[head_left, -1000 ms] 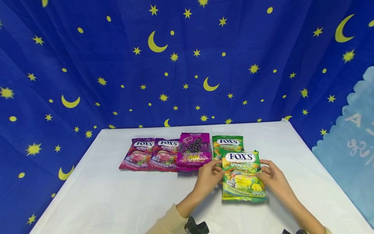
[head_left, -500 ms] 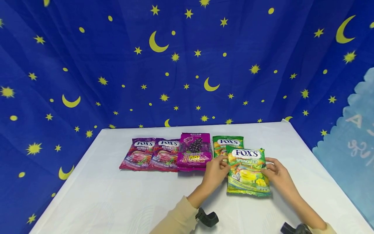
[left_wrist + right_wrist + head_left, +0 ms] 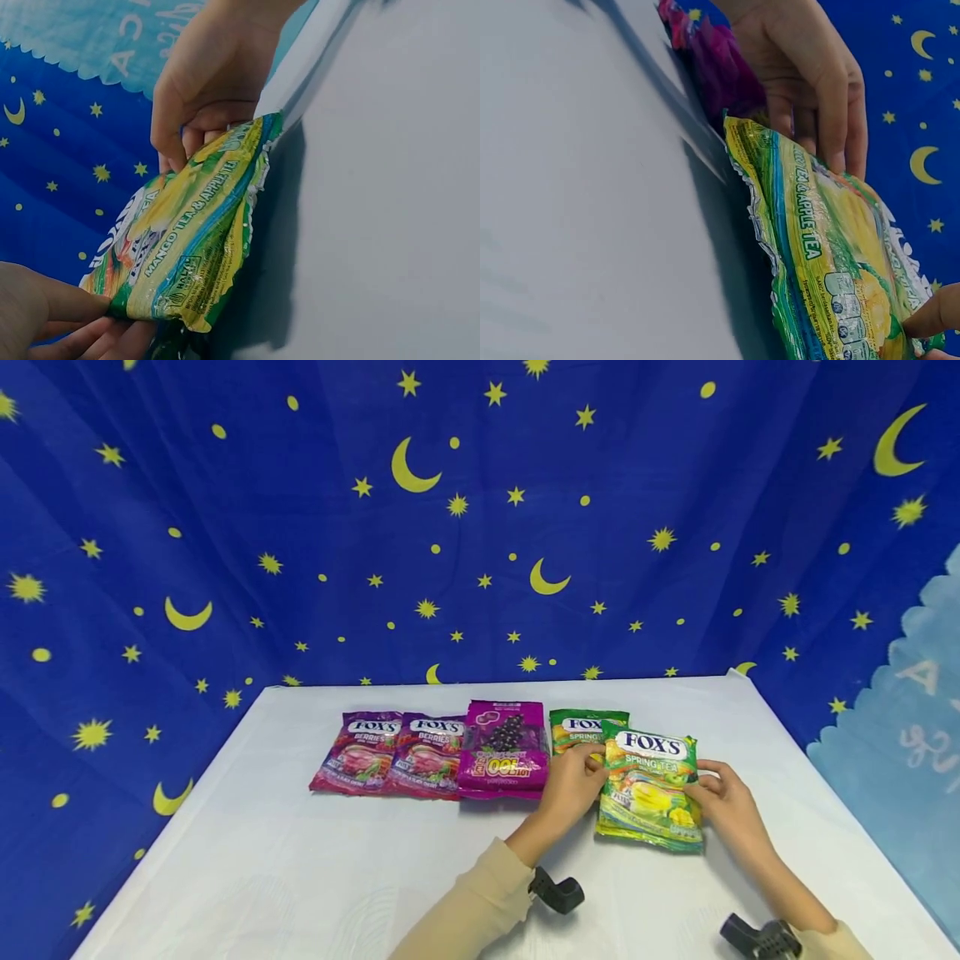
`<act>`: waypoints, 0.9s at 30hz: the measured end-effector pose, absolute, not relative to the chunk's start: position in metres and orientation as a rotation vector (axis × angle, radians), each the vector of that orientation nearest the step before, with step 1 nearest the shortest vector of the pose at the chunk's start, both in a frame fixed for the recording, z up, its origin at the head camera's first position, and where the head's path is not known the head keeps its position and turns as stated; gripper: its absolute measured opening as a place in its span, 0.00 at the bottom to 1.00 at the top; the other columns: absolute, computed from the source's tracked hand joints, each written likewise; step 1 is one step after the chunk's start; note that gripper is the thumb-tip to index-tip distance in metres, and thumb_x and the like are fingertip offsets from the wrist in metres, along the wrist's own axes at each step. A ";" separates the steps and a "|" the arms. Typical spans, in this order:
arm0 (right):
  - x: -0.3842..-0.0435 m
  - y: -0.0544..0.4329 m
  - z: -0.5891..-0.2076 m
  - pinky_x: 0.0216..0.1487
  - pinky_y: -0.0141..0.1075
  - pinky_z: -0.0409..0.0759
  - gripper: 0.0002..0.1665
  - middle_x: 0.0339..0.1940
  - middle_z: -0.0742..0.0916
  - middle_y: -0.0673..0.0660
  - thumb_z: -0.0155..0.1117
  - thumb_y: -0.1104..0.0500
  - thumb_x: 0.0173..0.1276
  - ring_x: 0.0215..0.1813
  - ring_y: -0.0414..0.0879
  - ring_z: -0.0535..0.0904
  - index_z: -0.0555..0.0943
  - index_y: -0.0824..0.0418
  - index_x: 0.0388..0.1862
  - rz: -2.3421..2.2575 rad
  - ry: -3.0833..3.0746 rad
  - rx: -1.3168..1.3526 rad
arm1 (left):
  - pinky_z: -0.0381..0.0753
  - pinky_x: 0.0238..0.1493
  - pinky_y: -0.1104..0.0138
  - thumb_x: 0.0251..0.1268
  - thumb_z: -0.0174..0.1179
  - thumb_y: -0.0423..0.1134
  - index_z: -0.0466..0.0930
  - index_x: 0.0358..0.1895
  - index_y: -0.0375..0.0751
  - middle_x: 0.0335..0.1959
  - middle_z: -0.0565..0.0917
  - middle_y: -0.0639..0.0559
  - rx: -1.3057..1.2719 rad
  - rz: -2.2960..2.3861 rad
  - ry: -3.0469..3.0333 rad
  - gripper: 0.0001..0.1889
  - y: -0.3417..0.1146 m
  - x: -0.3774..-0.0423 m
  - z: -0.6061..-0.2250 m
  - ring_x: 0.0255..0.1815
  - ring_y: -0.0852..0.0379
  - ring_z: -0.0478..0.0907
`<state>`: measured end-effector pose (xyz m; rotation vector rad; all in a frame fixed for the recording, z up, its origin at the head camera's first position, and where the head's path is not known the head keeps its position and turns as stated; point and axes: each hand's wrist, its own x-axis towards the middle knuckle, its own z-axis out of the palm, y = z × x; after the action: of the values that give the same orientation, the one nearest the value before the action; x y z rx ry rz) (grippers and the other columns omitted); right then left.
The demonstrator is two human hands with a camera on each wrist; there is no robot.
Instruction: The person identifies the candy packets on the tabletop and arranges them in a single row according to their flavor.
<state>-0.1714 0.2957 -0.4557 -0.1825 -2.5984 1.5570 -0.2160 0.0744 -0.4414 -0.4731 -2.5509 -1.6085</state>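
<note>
Between both hands is a green and yellow Fox's Spring Tea candy bag [image 3: 651, 789], its lower edge lifted off the table in the wrist views. My left hand [image 3: 572, 785] pinches its left edge, thumb on the front and fingers behind. On the opposite edge, my right hand [image 3: 731, 806] pinches the bag the same way. Behind it lies a second Spring Tea bag [image 3: 573, 723], partly covered by the held bag and my left hand. In the left wrist view the printed front of the held bag [image 3: 187, 217] faces up, tilted.
Left of the green bags lies a purple grape candy bag [image 3: 504, 752]. Two Fox's Berries bags [image 3: 360, 756] overlap side by side farther left. All rest on a white-covered table [image 3: 300, 877], backed by a blue star-and-moon curtain [image 3: 480, 527].
Both hands have carried the held Spring Tea bag right and slightly away from me, uncovering less of the rear bag's right side. The bag has tilted a little clockwise. The other bags stay put.
</note>
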 end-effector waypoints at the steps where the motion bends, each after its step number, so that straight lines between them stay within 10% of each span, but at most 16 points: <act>1: -0.172 0.297 -0.456 0.30 0.31 0.76 0.30 0.41 0.84 0.62 0.56 0.59 0.72 0.29 0.38 0.76 0.61 0.72 0.66 1.551 -2.594 -0.193 | 0.75 0.17 0.77 0.59 0.63 0.25 0.81 0.52 0.33 0.28 0.84 0.51 -0.469 -1.589 -2.560 0.16 0.077 -0.217 -0.441 0.16 0.69 0.74; 27: -0.189 0.316 -0.456 0.34 0.25 0.70 0.28 0.34 0.86 0.51 0.58 0.57 0.70 0.31 0.30 0.74 0.67 0.68 0.64 1.424 -2.520 -0.461 | 0.75 0.22 0.77 0.58 0.65 0.27 0.84 0.50 0.34 0.29 0.86 0.52 -0.307 -1.648 -2.566 0.15 0.115 -0.237 -0.447 0.21 0.69 0.76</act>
<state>-0.1893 0.3158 -0.4555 -0.4613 -2.5200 1.4241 -0.2368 0.1154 -0.4470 -0.3071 -2.5663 -1.6483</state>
